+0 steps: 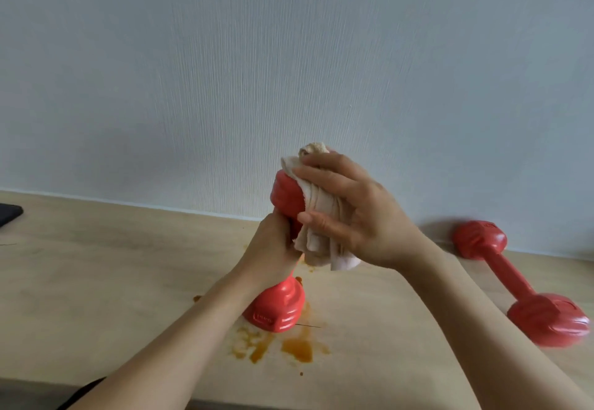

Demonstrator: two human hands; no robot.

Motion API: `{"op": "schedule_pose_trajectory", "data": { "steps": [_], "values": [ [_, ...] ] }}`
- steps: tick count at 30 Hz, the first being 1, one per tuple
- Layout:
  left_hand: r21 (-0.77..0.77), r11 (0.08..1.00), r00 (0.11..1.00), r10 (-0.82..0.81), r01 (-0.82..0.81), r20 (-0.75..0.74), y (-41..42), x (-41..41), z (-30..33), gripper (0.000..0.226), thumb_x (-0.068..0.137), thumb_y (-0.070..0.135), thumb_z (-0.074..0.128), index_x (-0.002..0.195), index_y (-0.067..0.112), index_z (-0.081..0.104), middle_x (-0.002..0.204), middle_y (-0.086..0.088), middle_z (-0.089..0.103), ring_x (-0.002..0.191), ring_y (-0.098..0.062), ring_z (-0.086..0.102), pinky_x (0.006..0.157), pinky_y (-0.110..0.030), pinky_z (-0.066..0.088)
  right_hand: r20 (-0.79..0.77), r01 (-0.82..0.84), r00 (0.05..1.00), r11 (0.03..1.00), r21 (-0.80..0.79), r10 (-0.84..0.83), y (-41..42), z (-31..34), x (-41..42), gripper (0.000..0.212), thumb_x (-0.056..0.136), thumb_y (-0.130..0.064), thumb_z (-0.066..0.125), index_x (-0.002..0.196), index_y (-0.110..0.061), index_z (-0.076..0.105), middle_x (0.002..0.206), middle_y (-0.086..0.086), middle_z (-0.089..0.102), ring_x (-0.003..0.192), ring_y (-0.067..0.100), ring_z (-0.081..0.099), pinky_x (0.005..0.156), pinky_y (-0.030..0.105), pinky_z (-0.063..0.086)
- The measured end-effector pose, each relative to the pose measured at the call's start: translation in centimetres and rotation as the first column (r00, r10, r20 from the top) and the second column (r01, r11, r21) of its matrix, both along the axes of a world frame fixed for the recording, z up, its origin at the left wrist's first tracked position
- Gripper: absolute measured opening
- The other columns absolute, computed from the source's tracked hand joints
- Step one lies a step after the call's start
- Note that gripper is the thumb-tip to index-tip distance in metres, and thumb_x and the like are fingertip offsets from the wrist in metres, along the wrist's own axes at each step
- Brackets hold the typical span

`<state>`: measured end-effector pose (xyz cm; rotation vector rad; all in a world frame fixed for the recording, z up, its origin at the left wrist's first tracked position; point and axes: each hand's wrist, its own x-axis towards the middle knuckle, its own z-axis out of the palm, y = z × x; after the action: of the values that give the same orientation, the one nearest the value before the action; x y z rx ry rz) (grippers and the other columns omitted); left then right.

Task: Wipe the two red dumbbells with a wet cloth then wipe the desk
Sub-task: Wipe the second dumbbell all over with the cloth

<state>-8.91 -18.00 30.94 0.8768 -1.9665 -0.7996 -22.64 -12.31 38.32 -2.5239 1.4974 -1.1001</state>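
Wiping was under way: left hand [273, 249] gripped the upright dumbbell [278, 310] at centre, right hand [347, 213] clasped the cloth [316, 236] round its top. Second dumbbell [514, 281] lay at three o'clock; desk [128, 281] stains [299, 348] remained.

Ahead of me rises a pale blue-grey wall with fine vertical texture [289, 56]. At the far left edge lies the corner of a flat black object [9, 213], cut off from view. Orange-brown sauce stains [297, 348] are smeared and spattered nearer me.
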Motion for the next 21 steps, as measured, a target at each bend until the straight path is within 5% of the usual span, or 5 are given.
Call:
{"op": "schedule_pose_trajectory", "data": {
  "steps": [5,8,13,21],
  "values": [
    [-0.116,0.993,0.998,0.000,0.007,0.066,0.3,-0.8,0.1,0.015,0.080,-0.003,0.055,0.081,0.008,0.045,0.057,0.010,0.045,0.050,-0.002,0.049,0.047,-0.009,0.034,-0.132,0.036,0.991,0.998,0.057,-0.028,-0.9,1.6,0.6,0.050,0.083,-0.037,0.066,0.130,-0.027,0.054,0.138,-0.011,0.045,0.133,0.010,0.034,0.102,0.018,0.028],
    [-0.025,0.999,0.999,0.021,-0.022,-0.042,0.4,-0.9,0.3,0.011,0.081,-0.002,0.053,0.087,0.005,0.047,0.060,0.006,0.048,0.051,0.000,0.049,0.045,-0.010,0.034,0.052,0.090,0.995,0.993,-0.075,-0.086,-0.9,0.0,1.0,0.043,0.079,-0.034,0.068,0.118,-0.017,0.064,0.126,-0.007,0.056,0.122,0.012,0.049,0.099,0.023,0.039],
    [0.037,0.999,0.990,0.039,-0.034,-0.137,0.2,-0.8,0.0,0.011,0.086,0.010,0.056,0.092,0.005,0.047,0.059,0.005,0.049,0.048,0.003,0.046,0.044,-0.011,0.032,0.318,0.174,0.941,0.970,-0.167,-0.114,-0.9,-1.2,0.9,0.019,0.076,-0.020,0.075,0.089,-0.007,0.068,0.100,-0.005,0.058,0.096,-0.003,0.056,0.084,0.006,0.039],
    [0.051,0.998,0.992,0.042,-0.036,-0.120,-0.1,-0.7,-0.5,0.015,0.091,0.021,0.056,0.088,0.007,0.050,0.055,0.006,0.053,0.050,-0.005,0.056,0.052,-0.017,0.044,0.184,0.296,0.937,0.955,0.029,-0.296,-0.4,0.6,-2.8,0.015,0.081,-0.026,0.071,0.076,-0.013,0.065,0.095,0.000,0.064,0.086,0.005,0.059,0.071,0.008,0.041]
  ]
}}
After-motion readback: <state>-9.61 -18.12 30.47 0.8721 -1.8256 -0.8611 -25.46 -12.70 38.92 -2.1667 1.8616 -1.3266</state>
